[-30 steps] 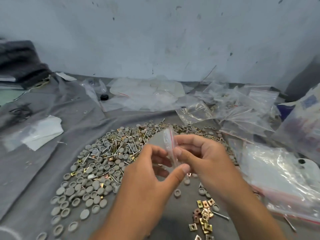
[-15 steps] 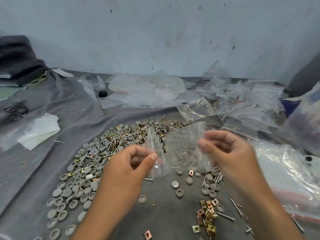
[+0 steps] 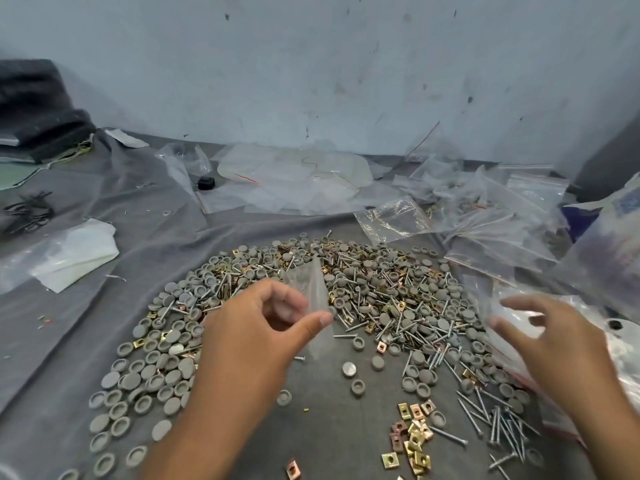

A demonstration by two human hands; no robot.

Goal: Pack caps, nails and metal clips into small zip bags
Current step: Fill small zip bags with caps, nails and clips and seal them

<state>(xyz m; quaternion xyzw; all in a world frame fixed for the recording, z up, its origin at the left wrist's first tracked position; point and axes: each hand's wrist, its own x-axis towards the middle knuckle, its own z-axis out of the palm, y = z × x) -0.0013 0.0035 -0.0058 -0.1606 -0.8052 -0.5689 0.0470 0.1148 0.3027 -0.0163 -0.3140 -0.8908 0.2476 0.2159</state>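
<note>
My left hand [image 3: 258, 327] pinches a small clear zip bag [image 3: 310, 285] between thumb and fingers, holding it upright over the pile. My right hand [image 3: 550, 337] hovers at the right with fingers spread and nothing in it, blurred. A wide heap of grey caps [image 3: 162, 341], nails and brass clips covers the grey cloth [image 3: 86, 289]. A small group of metal clips [image 3: 414, 434] lies near the front, with loose nails [image 3: 495, 424] to its right.
Several filled and empty zip bags [image 3: 485, 216] lie at the back right, and larger plastic bags [image 3: 609, 358] at the right edge. Clear plastic sheets [image 3: 294, 181] lie by the wall. A white packet [image 3: 76, 254] and dark folded fabric [image 3: 34, 109] sit left.
My right hand let go of the zip bag and swung out to the right. My left hand keeps the bag, now hanging from it alone.
</note>
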